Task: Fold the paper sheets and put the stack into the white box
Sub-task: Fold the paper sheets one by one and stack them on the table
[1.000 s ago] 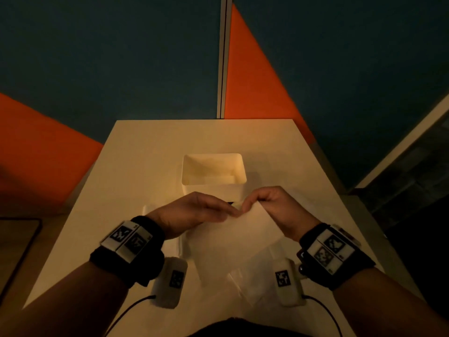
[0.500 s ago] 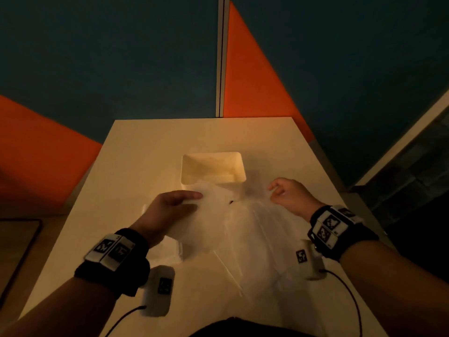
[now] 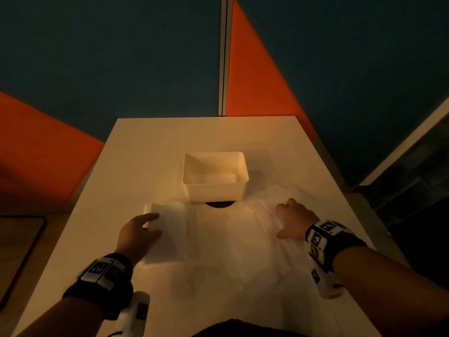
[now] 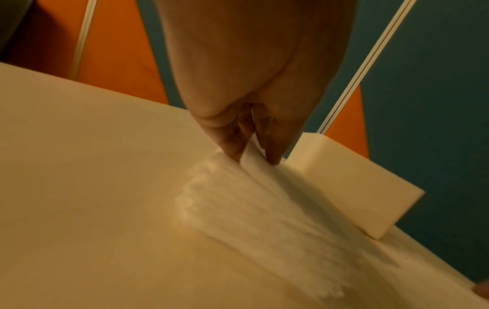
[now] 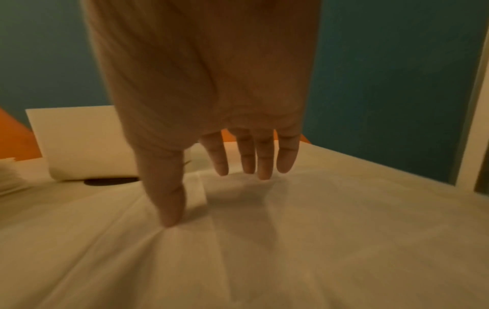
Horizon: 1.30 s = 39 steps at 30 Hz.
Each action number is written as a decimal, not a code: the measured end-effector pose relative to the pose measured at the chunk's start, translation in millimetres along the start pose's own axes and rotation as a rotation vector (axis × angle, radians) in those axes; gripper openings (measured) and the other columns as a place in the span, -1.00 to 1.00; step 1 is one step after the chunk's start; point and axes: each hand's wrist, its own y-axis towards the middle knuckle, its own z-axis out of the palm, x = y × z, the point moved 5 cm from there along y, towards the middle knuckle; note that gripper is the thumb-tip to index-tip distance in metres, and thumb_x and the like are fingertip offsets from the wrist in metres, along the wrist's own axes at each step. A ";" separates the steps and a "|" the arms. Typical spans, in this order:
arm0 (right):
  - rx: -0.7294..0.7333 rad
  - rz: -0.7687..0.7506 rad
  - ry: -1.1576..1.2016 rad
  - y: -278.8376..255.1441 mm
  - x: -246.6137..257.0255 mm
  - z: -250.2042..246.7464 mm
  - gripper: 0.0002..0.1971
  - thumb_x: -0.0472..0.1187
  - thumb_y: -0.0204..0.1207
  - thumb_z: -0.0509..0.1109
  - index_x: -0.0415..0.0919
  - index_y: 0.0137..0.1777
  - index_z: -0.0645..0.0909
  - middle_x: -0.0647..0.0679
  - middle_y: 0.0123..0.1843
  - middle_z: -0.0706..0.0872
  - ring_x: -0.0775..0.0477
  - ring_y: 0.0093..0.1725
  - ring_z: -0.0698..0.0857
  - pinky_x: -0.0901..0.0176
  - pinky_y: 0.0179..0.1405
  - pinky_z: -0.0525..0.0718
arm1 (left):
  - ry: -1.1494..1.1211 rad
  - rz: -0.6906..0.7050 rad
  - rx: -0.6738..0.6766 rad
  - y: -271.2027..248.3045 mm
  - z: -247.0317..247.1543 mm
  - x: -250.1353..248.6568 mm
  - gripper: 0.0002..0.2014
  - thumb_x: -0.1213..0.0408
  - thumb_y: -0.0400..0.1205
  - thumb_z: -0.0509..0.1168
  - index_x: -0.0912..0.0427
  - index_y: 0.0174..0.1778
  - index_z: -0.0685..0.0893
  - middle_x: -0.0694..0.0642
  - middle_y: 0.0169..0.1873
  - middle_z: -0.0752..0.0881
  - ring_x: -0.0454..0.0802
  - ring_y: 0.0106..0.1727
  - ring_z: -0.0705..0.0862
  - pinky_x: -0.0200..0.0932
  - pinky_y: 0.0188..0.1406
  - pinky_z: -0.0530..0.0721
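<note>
A thin white paper sheet [image 3: 228,239] lies spread across the table in front of the open white box [image 3: 213,192]. My left hand [image 3: 139,231] is at the sheet's left end, over a thicker stack of sheets [image 3: 170,229]. In the left wrist view, its thumb and fingers [image 4: 230,146] pinch a paper edge beside the box [image 4: 352,188]. My right hand [image 3: 292,218] lies flat on the sheet's right part. The right wrist view shows this hand [image 5: 219,188] with straight, spread fingers and the thumb pressing the sheet [image 5: 291,240].
A dark round patch [image 3: 220,204] shows on the table under the box's near wall. The pale table [image 3: 158,147] ends at a blue and orange wall behind. Its right edge runs close to my right wrist. Something pale lies on the box floor.
One second ago both hands pinched the sheet together at the middle. They have moved apart, the sheet has opened out flat, and the right hand has let go and flattened on it.
</note>
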 end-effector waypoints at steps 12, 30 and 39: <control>-0.129 0.039 0.155 -1.1 -2.1 0.1 -0.61 -0.28 0.55 0.18 -0.15 0.39 0.43 -0.17 0.34 0.50 -0.23 0.30 0.55 0.01 0.24 0.56 | 0.119 0.147 -0.052 1.3 -2.9 -1.0 -0.57 0.48 0.46 0.43 0.18 0.26 0.67 0.21 0.28 0.62 0.05 -0.12 0.58 -0.15 -0.03 0.51; -0.639 0.084 0.616 -39.6 -1.5 -62.1 -0.81 -0.29 0.57 0.26 -0.29 -0.28 0.54 -0.17 -0.35 0.62 -0.19 -0.28 0.61 0.07 -0.32 0.55 | 0.217 0.359 -0.019 -15.3 11.1 -70.2 -0.61 0.19 0.50 0.45 0.01 0.27 0.64 0.11 0.31 0.55 0.11 0.29 0.53 0.00 0.28 0.52; -0.409 -0.182 1.571 -81.1 47.1 -97.5 -0.90 -0.33 0.58 0.32 -0.34 -0.07 0.65 -0.13 -0.16 0.66 -0.01 -0.17 0.64 0.15 -0.16 0.60 | -0.346 0.058 0.695 -55.3 63.8 -125.8 -0.34 -0.28 0.25 0.35 -0.10 0.26 0.61 -0.07 0.20 0.68 -0.03 0.26 0.61 -0.03 0.33 0.52</control>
